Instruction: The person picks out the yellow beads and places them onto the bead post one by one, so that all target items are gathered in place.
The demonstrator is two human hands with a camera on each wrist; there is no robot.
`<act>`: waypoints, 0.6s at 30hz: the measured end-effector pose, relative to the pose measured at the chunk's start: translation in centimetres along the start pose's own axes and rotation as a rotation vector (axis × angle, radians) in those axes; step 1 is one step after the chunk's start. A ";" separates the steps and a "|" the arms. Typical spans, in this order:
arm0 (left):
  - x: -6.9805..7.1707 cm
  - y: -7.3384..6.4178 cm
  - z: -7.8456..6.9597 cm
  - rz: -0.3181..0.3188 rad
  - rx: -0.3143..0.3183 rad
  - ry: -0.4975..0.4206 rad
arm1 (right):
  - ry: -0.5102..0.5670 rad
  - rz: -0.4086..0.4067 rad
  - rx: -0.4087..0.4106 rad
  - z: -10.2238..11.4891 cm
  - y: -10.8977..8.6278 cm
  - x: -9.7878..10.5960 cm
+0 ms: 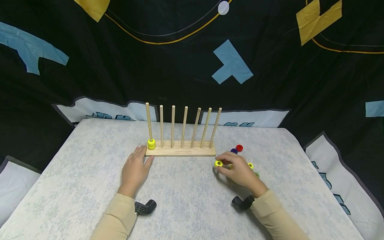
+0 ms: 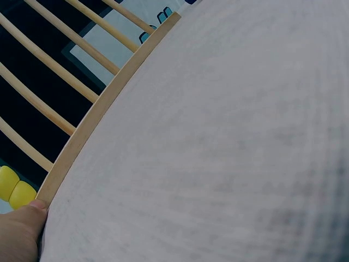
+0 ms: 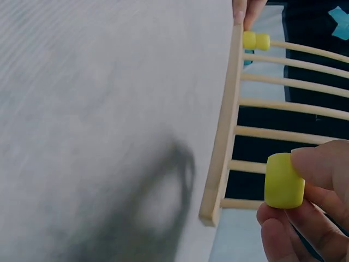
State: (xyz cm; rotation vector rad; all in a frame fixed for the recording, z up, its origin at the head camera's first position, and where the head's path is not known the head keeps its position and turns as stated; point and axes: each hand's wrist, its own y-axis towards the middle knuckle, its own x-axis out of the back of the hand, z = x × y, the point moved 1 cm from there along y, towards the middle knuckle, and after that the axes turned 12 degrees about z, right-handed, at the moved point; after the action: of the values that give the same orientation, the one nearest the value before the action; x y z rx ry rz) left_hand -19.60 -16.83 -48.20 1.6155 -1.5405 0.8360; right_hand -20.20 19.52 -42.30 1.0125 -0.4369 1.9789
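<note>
A wooden base (image 1: pixel 180 152) with a row of several upright pegs stands toward the back of the table. Two yellow beads (image 1: pixel 151 144) are stacked on its leftmost peg. My left hand (image 1: pixel 135 171) holds the base's left end, with the thumb (image 2: pixel 37 205) against the front edge and the fingers along the end. Between the thumb and fingers of my right hand (image 1: pixel 238 168), a yellow bead (image 3: pixel 284 180) is pinched, its hole facing up in the head view. That hand is just in front of the base's right end, above the table.
Loose beads lie behind and around the right hand: a red one (image 1: pixel 239 148), a dark blue one (image 1: pixel 234 151), a yellow one (image 1: pixel 250 165) and a green one (image 1: pixel 257 174), partly hidden. A dark curtain (image 1: pixel 180 73) hangs behind the white patterned table (image 1: pixel 186 196).
</note>
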 end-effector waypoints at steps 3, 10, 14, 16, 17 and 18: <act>0.0 0.0 0.0 -0.005 0.000 -0.005 | 0.015 -0.013 0.013 0.5 0.4 -0.1; 0.0 0.1 0.1 -0.007 0.003 -0.008 | 0.018 -0.043 0.023 1.9 1.6 -0.2; -0.1 0.1 0.1 -0.001 0.010 -0.010 | 0.021 -0.053 0.060 2.8 2.5 -0.2; 0.0 0.1 0.1 0.002 0.011 -0.012 | 0.027 -0.061 0.080 3.3 3.0 -0.1; 0.0 0.0 0.1 0.003 0.010 -0.013 | 0.028 -0.065 0.090 3.6 3.3 0.0; 0.0 0.0 0.1 0.004 0.010 -0.013 | 0.031 -0.068 0.100 3.9 3.5 0.0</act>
State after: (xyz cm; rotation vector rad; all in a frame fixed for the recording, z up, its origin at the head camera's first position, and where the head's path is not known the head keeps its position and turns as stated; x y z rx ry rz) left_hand -19.65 -16.87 -48.24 1.6287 -1.5507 0.8383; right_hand -21.21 15.11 -39.67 1.0439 -0.2851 1.9686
